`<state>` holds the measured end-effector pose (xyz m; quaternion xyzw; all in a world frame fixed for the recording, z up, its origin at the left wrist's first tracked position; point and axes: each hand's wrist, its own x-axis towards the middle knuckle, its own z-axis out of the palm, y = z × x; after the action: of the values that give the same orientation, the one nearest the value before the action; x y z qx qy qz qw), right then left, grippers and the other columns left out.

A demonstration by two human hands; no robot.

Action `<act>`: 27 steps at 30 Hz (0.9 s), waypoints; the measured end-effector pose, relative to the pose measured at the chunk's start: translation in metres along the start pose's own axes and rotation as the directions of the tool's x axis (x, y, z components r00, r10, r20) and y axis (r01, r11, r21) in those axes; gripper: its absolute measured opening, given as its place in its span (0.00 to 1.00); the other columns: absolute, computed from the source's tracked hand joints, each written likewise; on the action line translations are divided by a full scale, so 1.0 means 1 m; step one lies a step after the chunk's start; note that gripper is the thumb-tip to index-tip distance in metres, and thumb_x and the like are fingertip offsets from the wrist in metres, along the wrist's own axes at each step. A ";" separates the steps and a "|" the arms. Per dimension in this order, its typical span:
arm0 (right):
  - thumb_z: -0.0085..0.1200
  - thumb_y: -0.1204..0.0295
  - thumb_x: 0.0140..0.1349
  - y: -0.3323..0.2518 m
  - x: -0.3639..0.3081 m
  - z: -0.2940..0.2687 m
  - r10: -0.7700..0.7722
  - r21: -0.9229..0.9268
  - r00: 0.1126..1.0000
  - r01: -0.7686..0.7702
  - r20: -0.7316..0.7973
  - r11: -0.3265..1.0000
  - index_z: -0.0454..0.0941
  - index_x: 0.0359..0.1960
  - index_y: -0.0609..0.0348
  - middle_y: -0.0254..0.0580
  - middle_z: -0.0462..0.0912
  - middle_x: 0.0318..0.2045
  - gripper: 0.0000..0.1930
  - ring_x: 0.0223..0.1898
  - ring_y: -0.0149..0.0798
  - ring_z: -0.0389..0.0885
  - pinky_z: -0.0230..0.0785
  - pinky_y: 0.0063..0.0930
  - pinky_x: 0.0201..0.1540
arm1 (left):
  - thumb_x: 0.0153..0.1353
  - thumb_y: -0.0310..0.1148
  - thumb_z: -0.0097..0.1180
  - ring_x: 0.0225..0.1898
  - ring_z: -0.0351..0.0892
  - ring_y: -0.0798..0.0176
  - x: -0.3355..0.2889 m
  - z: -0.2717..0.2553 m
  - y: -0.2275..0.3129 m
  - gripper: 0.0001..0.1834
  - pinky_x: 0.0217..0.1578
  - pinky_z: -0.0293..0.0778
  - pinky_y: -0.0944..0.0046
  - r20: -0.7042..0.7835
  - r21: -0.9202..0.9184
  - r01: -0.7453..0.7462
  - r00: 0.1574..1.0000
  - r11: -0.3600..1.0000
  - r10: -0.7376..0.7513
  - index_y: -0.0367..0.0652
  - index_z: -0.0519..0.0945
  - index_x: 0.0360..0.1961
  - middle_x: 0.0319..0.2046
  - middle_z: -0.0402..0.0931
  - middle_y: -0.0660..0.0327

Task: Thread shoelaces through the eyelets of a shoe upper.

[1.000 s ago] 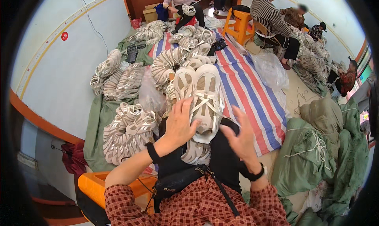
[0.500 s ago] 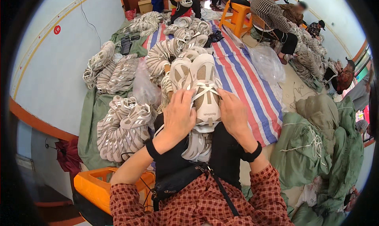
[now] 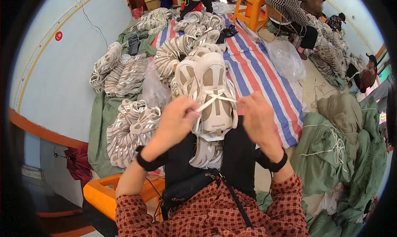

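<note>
My left hand (image 3: 175, 117) is pinched shut on one end of a flat white lace (image 3: 210, 101), and my right hand (image 3: 257, 117) is closed on the other end, though the fingertips there are turned away and I cannot see the grip itself. The lace runs taut between them across the top of a white and beige sneaker (image 3: 213, 98) that stands on my lap, toe pointing away from me. Its upper mixes open mesh panels with smooth, moulded strips, and the tongue hangs down toward me. A second sneaker (image 3: 185, 77) of the same kind sits just beside it on the left, partly behind my hand. Another shoe (image 3: 206, 152) lies lower on my black apron (image 3: 240, 154), mostly hidden under the first one.

To my left, heaps of the same shoes (image 3: 130, 129) are packed sole to sole in curved rows on a green cloth (image 3: 103, 125). More heaps (image 3: 178, 50) rest on a striped plastic sheet (image 3: 264, 79) of red, blue and white. A crumpled clear bag (image 3: 285, 59) lies near its far edge. On my right stand bulging green sacks (image 3: 331, 141) tied with white cord; what they hold is not visible. An orange plastic crate (image 3: 103, 195) sits at my lower left, its inside cut off from view. Other people (image 3: 289, 9) sit well apart at the far end.
</note>
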<state>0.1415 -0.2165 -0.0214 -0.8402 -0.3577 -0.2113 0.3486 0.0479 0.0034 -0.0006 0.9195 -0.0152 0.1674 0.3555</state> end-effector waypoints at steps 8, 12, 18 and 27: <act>0.60 0.72 0.56 -0.009 -0.009 0.008 0.182 0.302 0.977 -0.209 0.115 0.930 0.75 0.40 0.61 0.43 0.76 0.32 0.12 0.30 0.41 0.79 0.71 0.33 0.31 | 0.43 0.23 0.64 0.47 0.73 0.52 -0.013 0.027 0.026 0.22 0.47 0.66 0.54 -0.214 0.270 -0.216 0.937 0.938 0.277 0.43 0.76 0.43 0.43 0.73 0.56; 0.60 0.71 0.55 -0.010 -0.012 0.011 0.120 0.107 0.980 -0.138 0.161 0.985 0.71 0.48 0.59 0.46 0.75 0.34 0.19 0.31 0.46 0.80 0.72 0.36 0.30 | 0.47 0.28 0.58 0.50 0.72 0.54 -0.021 0.053 0.025 0.23 0.54 0.64 0.53 -0.062 0.515 -0.327 0.908 0.792 0.415 0.37 0.76 0.48 0.49 0.72 0.53; 0.58 0.72 0.57 -0.016 -0.024 0.008 0.120 0.039 0.976 -0.129 0.181 0.991 0.71 0.47 0.59 0.47 0.75 0.33 0.17 0.32 0.49 0.79 0.71 0.39 0.30 | 0.50 0.31 0.54 0.47 0.73 0.55 -0.029 0.062 0.019 0.21 0.53 0.65 0.54 0.025 0.692 -0.352 0.885 0.631 0.466 0.35 0.77 0.46 0.50 0.72 0.51; 0.53 0.79 0.59 -0.007 0.015 0.019 0.115 0.474 0.990 -0.066 -0.076 0.878 0.75 0.43 0.65 0.51 0.81 0.35 0.10 0.36 0.46 0.82 0.73 0.33 0.38 | 0.46 0.28 0.63 0.39 0.72 0.56 0.006 0.033 0.022 0.14 0.41 0.63 0.59 -0.216 0.474 -0.183 0.924 0.861 0.315 0.43 0.74 0.34 0.35 0.72 0.60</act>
<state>0.1484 -0.1921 -0.0223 -0.7344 -0.3402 -0.1444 0.5693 0.0601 -0.0341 -0.0071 0.9321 -0.0449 0.3425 0.1090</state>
